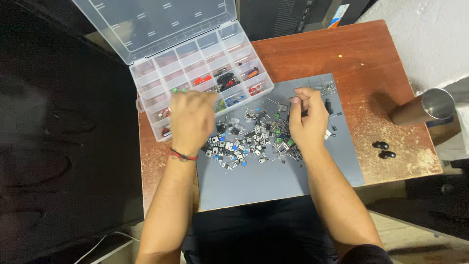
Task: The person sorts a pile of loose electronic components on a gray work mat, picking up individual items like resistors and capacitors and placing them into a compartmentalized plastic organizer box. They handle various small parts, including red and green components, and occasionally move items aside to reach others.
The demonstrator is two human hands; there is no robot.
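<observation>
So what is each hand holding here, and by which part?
The left hand pinches a small green component at its fingertips over the organizer box. The right hand is curled over the pile of parts; whether it holds anything cannot be told.

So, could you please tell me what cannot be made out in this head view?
- Left hand: motion-blurred, so its grip is unclear.
- Right hand: curled fingers hide whatever it pinches.
- Pile of small parts: too small to identify singly.
- Organizer box: lid cut off by the top edge.
- Metal cup: inside unseen.
</observation>
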